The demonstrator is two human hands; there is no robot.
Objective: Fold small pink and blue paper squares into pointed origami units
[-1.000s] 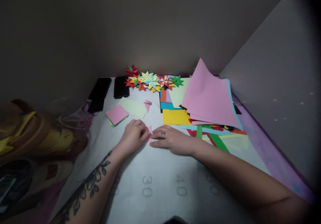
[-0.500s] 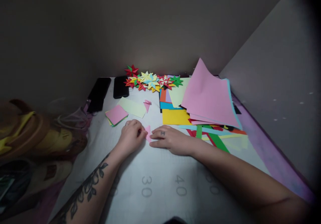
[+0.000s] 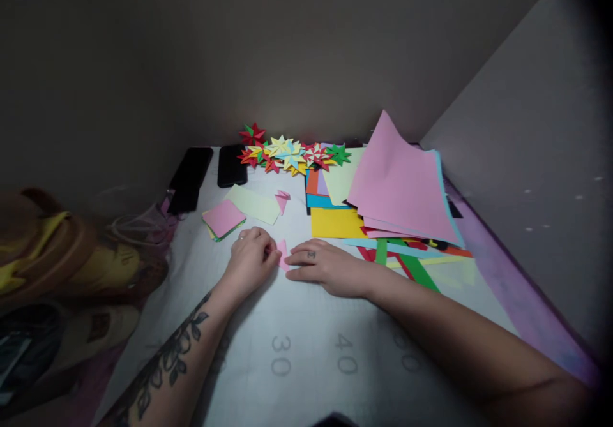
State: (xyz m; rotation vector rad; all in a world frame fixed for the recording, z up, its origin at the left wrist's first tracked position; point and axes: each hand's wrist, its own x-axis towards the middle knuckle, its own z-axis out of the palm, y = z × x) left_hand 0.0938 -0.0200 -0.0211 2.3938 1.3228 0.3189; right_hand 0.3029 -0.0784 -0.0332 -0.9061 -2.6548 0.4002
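Observation:
A small folded pink paper (image 3: pixel 283 254) lies on the white mat between my hands. My left hand (image 3: pixel 252 258) pinches its left edge between thumb and fingers. My right hand (image 3: pixel 325 266) rests flat at its right side, fingers stretched out and a little apart, the fingertips touching the paper. Just beyond it lies another folded pink piece (image 3: pixel 282 200), beside a pale green sheet (image 3: pixel 256 204). Left of these sits a stack of small squares with a pink one (image 3: pixel 224 217) on top.
Folded paper stars (image 3: pixel 287 152) line the back edge. Two black phones (image 3: pixel 191 168) (image 3: pixel 232 165) lie at the back left. Large pink sheets (image 3: pixel 400 181), a yellow sheet (image 3: pixel 335 223) and green strips (image 3: pixel 416 272) cover the right side. A blurred brown and yellow object (image 3: pixel 110 264) stands left.

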